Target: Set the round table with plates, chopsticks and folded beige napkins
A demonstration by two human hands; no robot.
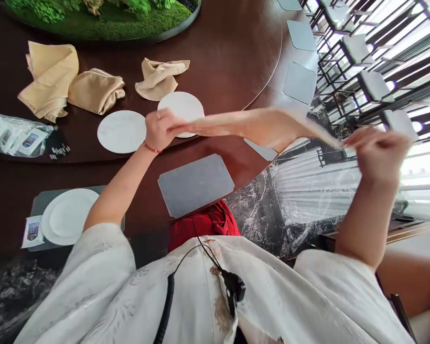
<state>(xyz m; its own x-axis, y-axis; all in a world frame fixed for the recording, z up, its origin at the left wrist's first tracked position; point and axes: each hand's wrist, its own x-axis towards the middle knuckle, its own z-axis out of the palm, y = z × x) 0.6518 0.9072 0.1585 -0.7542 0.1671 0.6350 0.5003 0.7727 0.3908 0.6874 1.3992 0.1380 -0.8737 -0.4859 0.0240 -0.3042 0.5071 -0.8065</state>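
A beige cloth napkin is stretched in the air between my two hands, its right part blurred by motion. My left hand pinches one end, above the table and in front of two white plates. One plate shows to the left of that hand; the other plate is partly hidden behind the hand and cloth. Far out to the right, my right hand is closed on the napkin's other end, over the floor. Below the cloth, a grey placemat lies at the table edge.
Crumpled beige napkins lie on the dark round table, near a mossy green centrepiece. Clear plastic packets sit at left. Stacked white plates rest on another placemat. Chairs line the right side.
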